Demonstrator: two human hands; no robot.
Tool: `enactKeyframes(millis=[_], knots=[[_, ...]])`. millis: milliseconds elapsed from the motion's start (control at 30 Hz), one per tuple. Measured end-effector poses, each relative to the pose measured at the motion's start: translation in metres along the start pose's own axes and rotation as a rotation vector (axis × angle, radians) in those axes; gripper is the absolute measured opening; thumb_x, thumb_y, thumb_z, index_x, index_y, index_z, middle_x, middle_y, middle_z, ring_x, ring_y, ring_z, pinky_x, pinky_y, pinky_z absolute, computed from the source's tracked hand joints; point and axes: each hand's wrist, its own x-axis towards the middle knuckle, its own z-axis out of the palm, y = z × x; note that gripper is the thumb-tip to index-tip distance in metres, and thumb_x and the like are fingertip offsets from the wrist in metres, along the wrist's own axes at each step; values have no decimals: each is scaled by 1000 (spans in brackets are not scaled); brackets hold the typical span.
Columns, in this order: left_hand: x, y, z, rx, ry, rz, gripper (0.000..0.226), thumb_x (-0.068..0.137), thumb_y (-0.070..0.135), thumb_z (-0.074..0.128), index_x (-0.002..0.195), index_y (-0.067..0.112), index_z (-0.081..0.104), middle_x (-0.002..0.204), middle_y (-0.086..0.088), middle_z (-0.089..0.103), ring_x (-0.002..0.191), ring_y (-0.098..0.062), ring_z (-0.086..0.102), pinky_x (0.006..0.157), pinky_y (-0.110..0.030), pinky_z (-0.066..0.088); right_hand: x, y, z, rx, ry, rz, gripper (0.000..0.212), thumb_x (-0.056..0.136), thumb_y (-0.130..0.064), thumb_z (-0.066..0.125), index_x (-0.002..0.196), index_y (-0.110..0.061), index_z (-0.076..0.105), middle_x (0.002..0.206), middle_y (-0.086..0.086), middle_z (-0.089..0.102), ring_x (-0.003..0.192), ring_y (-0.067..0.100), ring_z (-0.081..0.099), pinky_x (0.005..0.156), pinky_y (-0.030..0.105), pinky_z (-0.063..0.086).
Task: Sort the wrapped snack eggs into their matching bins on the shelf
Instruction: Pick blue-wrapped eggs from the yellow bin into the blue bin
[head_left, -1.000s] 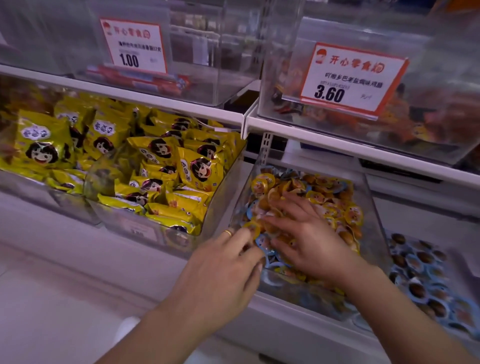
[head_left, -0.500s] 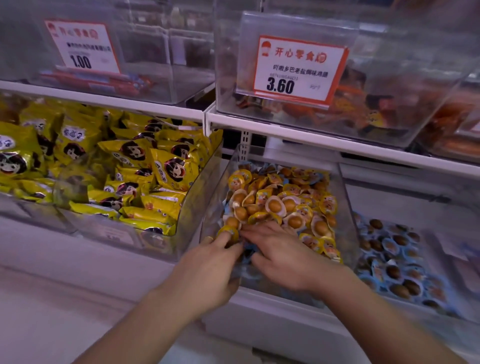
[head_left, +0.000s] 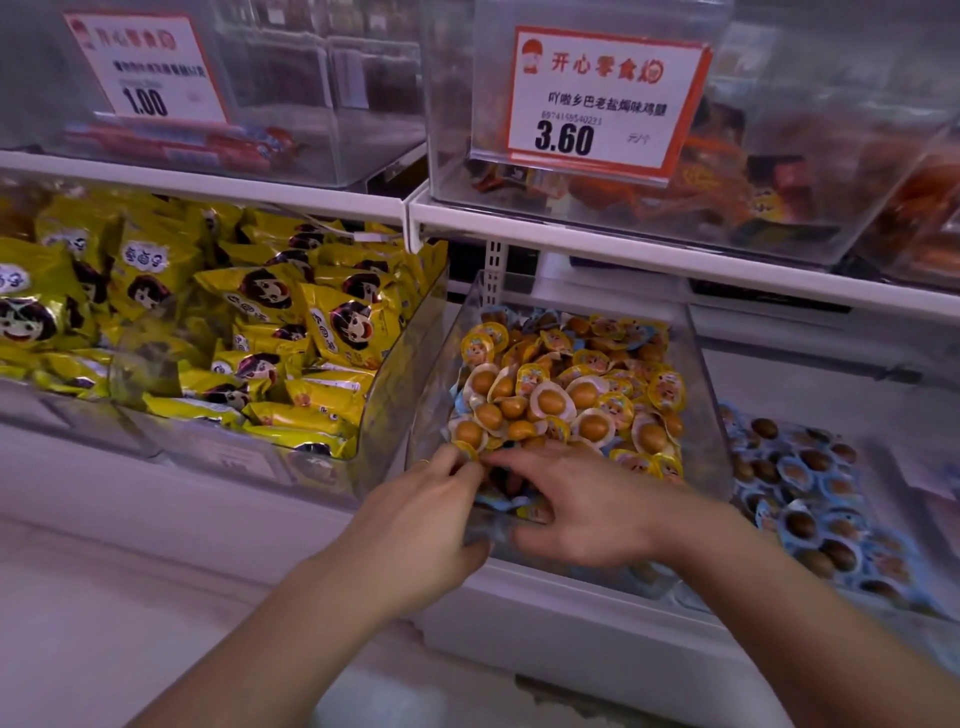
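Orange-wrapped eggs (head_left: 566, 395), glossy and oval, fill the clear bin (head_left: 709, 415). Left hand (head_left: 415, 525) and right hand (head_left: 576, 509) meet at its front edge, fingertips pinching wrappers there.

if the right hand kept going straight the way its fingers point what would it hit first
The right hand points left across the front of the clear bin, so it would probably first meet the left hand, whose fingertips are almost against it over the yellow-wrapped eggs. Depth between them is unclear.
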Motion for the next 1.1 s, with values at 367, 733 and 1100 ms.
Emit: enactKeyframes(millis=[367, 733, 1100], knots=[[-7, -3, -3, -96, -3, 87, 58, 84, 73, 42, 134, 44, 33, 125, 18, 42, 113, -14, 51, 84, -39, 50, -8, 2, 16, -383, 63, 29, 61, 82, -74, 35, 122, -30, 51, 116, -4, 55, 110, 17, 47, 92, 39, 40], [-6, 4, -4, -189, 45, -14, 42, 96, 68, 17, 104, 36, 43, 100, 12, 40, 99, -15, 50, 78, -40, 47, -13, 2, 6, 39, 143, 76, 31, 77, -60, 63, 95, -35, 60, 95, -17, 57, 90, 3, 52, 78, 32, 49], [-7, -3, -13, -331, -12, 12, 28, 100, 57, 33, 116, 38, 47, 96, 20, 53, 96, -4, 50, 82, -34, 46, -21, 5, 4, 449, 207, 134, 23, 78, -32, 84, 93, -35, 68, 89, -15, 71, 86, -3, 66, 77, 15, 52]])
